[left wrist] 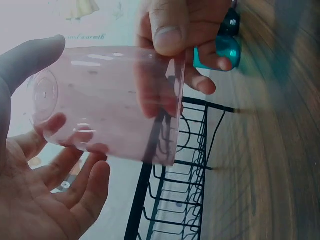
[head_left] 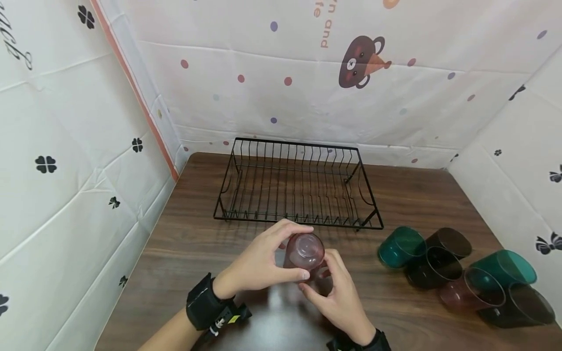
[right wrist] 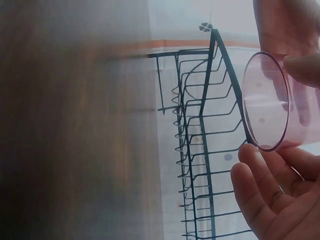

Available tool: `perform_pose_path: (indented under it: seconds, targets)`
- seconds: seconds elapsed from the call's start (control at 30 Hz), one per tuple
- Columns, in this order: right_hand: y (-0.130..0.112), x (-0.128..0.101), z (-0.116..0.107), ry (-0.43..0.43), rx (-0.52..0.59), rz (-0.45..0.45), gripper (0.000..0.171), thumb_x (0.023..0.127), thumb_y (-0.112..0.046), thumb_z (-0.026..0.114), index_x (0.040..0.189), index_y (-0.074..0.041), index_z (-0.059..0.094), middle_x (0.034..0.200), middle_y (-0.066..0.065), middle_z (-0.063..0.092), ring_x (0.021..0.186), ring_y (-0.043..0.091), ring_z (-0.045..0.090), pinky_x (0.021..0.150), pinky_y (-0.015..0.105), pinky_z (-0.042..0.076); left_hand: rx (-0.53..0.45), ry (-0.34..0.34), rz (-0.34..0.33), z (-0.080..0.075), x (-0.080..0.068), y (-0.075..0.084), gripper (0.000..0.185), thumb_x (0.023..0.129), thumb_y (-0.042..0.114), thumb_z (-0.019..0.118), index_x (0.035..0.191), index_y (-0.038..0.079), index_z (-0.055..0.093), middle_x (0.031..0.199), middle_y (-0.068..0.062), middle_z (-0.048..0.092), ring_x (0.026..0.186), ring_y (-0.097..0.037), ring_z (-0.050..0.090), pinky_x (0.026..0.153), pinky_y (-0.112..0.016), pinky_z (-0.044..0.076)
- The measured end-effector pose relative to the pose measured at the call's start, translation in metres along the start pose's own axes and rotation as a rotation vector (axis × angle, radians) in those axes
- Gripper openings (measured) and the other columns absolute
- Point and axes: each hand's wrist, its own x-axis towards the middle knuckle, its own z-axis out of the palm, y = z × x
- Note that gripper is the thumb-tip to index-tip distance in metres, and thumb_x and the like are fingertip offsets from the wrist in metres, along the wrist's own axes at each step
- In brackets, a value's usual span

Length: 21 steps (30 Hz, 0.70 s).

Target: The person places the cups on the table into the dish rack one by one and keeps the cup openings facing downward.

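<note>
A clear pink drinking glass (head_left: 306,251) is held upside down in front of the rack, its round base turned up toward the head view. My left hand (head_left: 259,261) grips it near the base, thumb on one side and fingers on the other. Lower on the glass, my right hand (head_left: 337,295) holds it close to the rim between thumb and fingers. In the left wrist view the pink glass (left wrist: 110,100) lies sideways, with fingers showing through its wall. The right wrist view looks into the open mouth of the glass (right wrist: 267,100).
Behind the hands a black wire dish rack (head_left: 298,222) stands on the dark wood table (head_left: 175,273). Several glasses cluster at the right, among them a teal glass (head_left: 397,248), a black glass (head_left: 432,268) and another pink glass (head_left: 470,292). Patterned sheets (head_left: 263,97) wall the table.
</note>
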Motion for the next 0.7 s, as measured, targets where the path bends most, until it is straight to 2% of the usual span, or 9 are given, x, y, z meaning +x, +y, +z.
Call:
perform_pose_path:
  seconds: [0.1,0.23,0.33,0.43,0.7]
  targets:
    - [0.0005,-0.0007,0.0014,0.003,0.014,-0.005,0.068,0.083,-0.022,0.086,0.142,-0.024,0.052,0.125,-0.005,0.056,0.103,0.007,0.058,0.075,0.033,0.058,-0.023,-0.012,0.009,0.0025,0.001,-0.0006,0.071,0.085,0.042,0.082,0.147,0.033,0.049,0.133,0.009,0.057,0.113,-0.007,0.06,0.092,-0.031,0.056]
    - [0.0014,-0.0017,0.0017,0.008,0.017,0.001,0.067,0.084,-0.022,0.086,0.142,-0.024,0.052,0.124,-0.005,0.056,0.102,0.007,0.058,0.075,0.031,0.057,-0.029,-0.037,-0.018,0.0042,0.001,-0.0004,0.072,0.083,0.041,0.084,0.146,0.035,0.049,0.131,0.014,0.059,0.112,-0.005,0.06,0.093,-0.03,0.055]
    - [0.0016,-0.0026,0.0014,0.009,0.009,0.004,0.068,0.084,-0.022,0.085,0.144,-0.024,0.051,0.124,-0.006,0.056,0.102,0.007,0.057,0.075,0.03,0.056,-0.031,-0.061,-0.034,0.0051,0.0014,0.0002,0.075,0.081,0.037,0.086,0.146,0.036,0.049,0.135,0.017,0.057,0.114,-0.004,0.059,0.095,-0.031,0.054]
    - [0.0018,-0.0039,0.0014,0.01,0.004,0.004,0.07,0.084,-0.021,0.085,0.145,-0.024,0.05,0.124,-0.006,0.057,0.102,0.006,0.057,0.076,0.03,0.055,-0.032,-0.077,-0.023,0.0057,0.0021,0.0007,0.076,0.081,0.034,0.087,0.147,0.034,0.049,0.139,0.017,0.056,0.117,-0.004,0.059,0.097,-0.032,0.053]
    - [0.0057,-0.0096,-0.0039,0.001,-0.001,0.018,0.068,0.086,-0.022,0.084,0.145,-0.024,0.05,0.127,-0.006,0.056,0.102,0.008,0.059,0.075,0.033,0.057,-0.018,-0.08,-0.013,0.0079,0.0025,0.0018,0.074,0.084,0.039,0.084,0.146,0.039,0.045,0.138,0.017,0.055,0.112,-0.003,0.06,0.092,-0.029,0.054]
